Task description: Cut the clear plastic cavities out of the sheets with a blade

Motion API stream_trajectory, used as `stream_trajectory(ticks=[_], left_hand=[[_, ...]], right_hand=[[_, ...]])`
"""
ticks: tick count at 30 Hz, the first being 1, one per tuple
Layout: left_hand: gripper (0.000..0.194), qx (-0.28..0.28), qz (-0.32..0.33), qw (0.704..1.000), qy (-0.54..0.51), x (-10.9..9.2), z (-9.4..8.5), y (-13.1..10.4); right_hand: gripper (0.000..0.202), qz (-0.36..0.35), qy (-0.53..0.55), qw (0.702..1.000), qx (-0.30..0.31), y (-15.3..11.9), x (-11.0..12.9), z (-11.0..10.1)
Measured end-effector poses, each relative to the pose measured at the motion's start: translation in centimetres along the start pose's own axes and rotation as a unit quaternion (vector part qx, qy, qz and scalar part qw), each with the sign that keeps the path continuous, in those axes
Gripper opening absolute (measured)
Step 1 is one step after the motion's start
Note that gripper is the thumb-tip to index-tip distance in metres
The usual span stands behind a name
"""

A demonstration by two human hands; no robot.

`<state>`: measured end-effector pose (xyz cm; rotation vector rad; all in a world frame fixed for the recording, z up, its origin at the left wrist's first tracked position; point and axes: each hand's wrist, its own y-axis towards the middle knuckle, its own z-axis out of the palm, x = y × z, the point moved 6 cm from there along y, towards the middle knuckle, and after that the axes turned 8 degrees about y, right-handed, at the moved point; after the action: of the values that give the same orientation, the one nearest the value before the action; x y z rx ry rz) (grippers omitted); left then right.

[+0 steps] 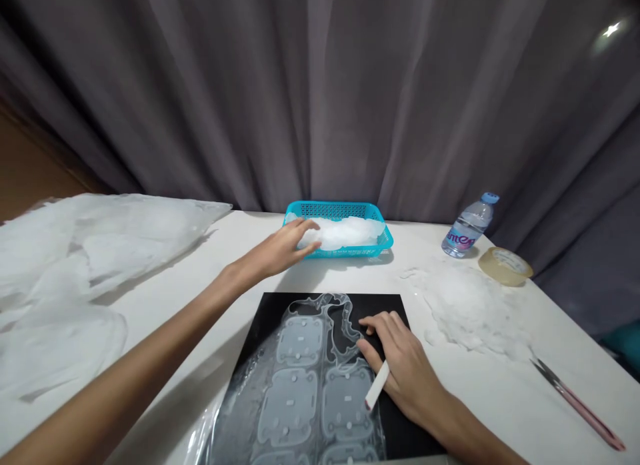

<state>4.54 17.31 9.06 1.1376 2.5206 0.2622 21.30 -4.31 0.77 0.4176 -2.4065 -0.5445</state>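
My left hand (pixel 295 243) reaches over the near left side of a turquoise plastic basket (pixel 387 238). Its fingers are apart above white, translucent film-like pieces (pixel 353 231) in the basket, and I see nothing held in them. My right hand (pixel 395 355) rests over a black board (pixel 403 398), with a slim white stick-shaped tool (pixel 377 385) with a reddish end tucked between thumb and palm. Left of that hand, a clear plastic sheet (pixel 250 385) with rounded grey-looking panels (pixel 300 341) covers much of the board. A ragged, cut-out clear strip (pixel 345 325) curls near my right fingertips.
Large translucent sheets (pixel 100 245) spread across the table's left side. To the right lie a heap of clear scraps (pixel 470 305), pink-handled scissors (pixel 580 405) and a tape roll (pixel 505 266). A water bottle (pixel 467 228) stands behind them. A grey curtain (pixel 350 91) hangs along the back edge.
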Motion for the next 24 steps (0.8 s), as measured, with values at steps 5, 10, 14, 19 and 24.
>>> stream_trajectory(ticks=[5, 10, 14, 19, 24], left_hand=[[0.047, 0.009, -0.026, 0.999, -0.017, 1.2, 0.1, -3.1], [0.050, -0.093, -0.092, 0.990, -0.054, 0.9, -2.5, -2.9], [0.042, -0.100, -0.140, 0.942, -0.289, -1.4, -2.7, -4.5], [0.030, 0.047, -0.182, 0.831, -0.524, -6.8, 0.9, -7.9], [0.027, 0.143, -0.169, 0.772, -0.596, -10.3, 2.8, -9.3]], right_hand=[[0.020, 0.002, 0.007, 1.000, 0.006, 0.0, -0.1, 0.3], [0.015, 0.010, 0.024, 1.000, 0.003, 0.0, -0.4, 0.3], [0.013, 0.015, 0.088, 0.996, -0.026, -0.2, 0.0, -0.6], [0.027, 0.052, 0.187, 0.979, -0.058, -0.5, 0.3, -1.5], [0.023, 0.064, 0.256, 0.961, -0.081, -0.3, 0.8, -2.8]])
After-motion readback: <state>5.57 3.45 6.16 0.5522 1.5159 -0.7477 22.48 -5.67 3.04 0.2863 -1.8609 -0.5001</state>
